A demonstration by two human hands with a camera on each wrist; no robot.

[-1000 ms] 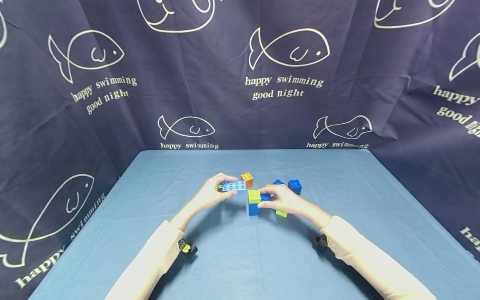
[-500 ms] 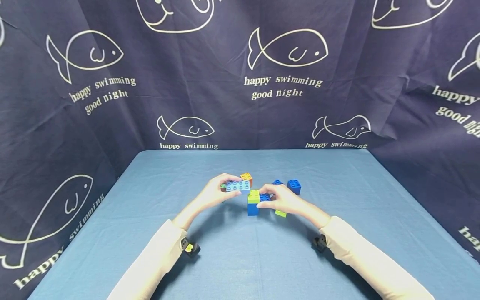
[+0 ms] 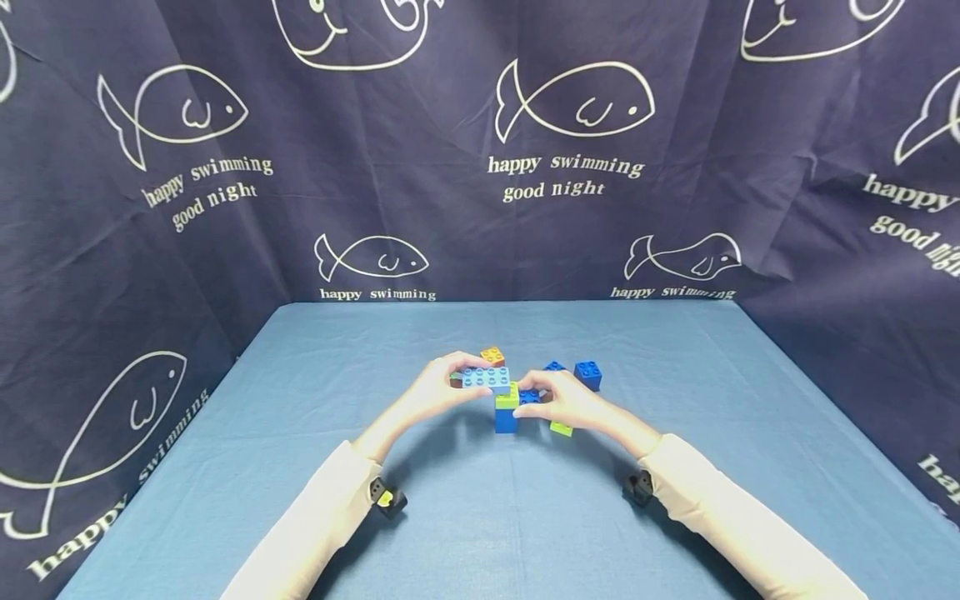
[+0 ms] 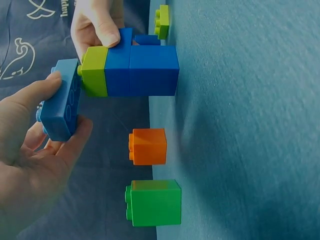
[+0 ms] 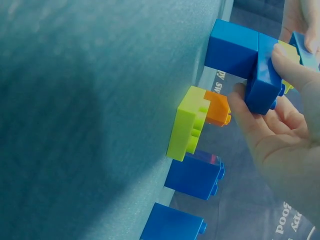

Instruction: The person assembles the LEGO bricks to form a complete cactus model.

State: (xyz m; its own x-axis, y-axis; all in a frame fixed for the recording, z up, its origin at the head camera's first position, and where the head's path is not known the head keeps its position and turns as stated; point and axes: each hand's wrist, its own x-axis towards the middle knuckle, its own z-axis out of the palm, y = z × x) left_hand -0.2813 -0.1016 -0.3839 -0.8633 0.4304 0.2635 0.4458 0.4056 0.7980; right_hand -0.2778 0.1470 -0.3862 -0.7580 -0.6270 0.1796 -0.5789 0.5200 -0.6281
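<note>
My left hand [image 3: 437, 389] pinches a light blue building brick [image 3: 486, 379] between thumb and fingers, studs upward. In the left wrist view that light blue brick [image 4: 61, 102] stands tilted at the studs of a lime green brick [image 4: 95, 71]; whether they touch I cannot tell. The lime brick caps a small stack, above a long dark blue brick [image 5: 265, 80] and a dark blue block [image 3: 506, 419] at the bottom. The long brick juts out to the right, and my right hand [image 3: 562, 396] grips that overhanging end with thumb and fingers.
Behind the stack stand an orange brick [image 3: 492, 356] and a green brick [image 4: 156, 202], the latter mostly hidden in the head view. To the right lie a lime brick [image 3: 561, 428], a dark blue brick [image 3: 588, 375] and another blue brick [image 3: 554, 365] on the blue tablecloth [image 3: 480, 533].
My left hand has moved right with the light blue brick, from beside the stack to over its lime top. My right hand stays in place on the long dark blue brick.
</note>
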